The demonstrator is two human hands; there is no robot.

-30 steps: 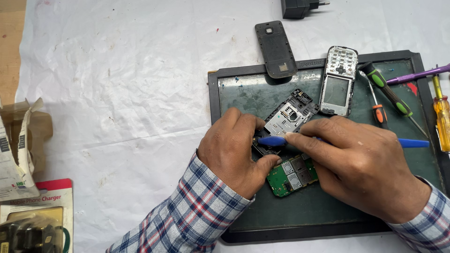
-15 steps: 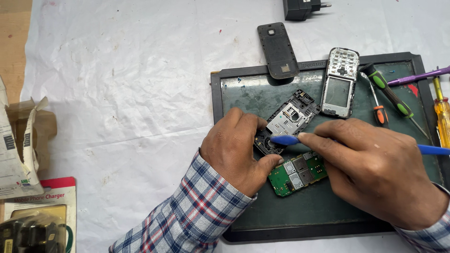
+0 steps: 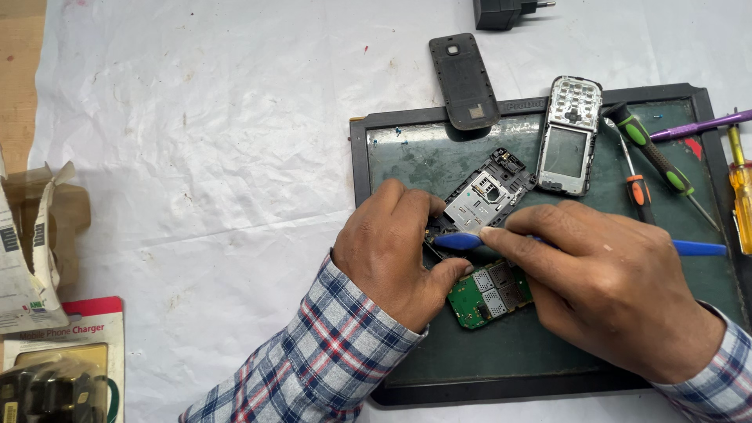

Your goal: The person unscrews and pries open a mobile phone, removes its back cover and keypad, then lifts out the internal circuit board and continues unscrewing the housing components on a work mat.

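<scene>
My left hand (image 3: 395, 251) grips the lower end of a black opened phone body (image 3: 486, 196) that lies on a dark green work mat (image 3: 548, 360). My right hand (image 3: 611, 290) holds a blue pry tool (image 3: 458, 241), its flat tip pressed against the edge of the phone body by my left fingers. A green circuit board (image 3: 489, 294) lies on the mat just below both hands, partly covered by them. Both arms wear plaid sleeves.
On the mat lie a silver keypad front cover (image 3: 570, 135), a green-handled screwdriver (image 3: 648, 149), an orange one (image 3: 636, 186), a purple tool (image 3: 699, 125) and a yellow one (image 3: 739, 188). A black back cover (image 3: 464, 80) overlaps the mat's top edge. A black charger plug (image 3: 501, 12), boxes (image 3: 35, 258) at left.
The blue tool's tip has slid slightly along the phone body's edge; both hands have stayed in nearly the same place.
</scene>
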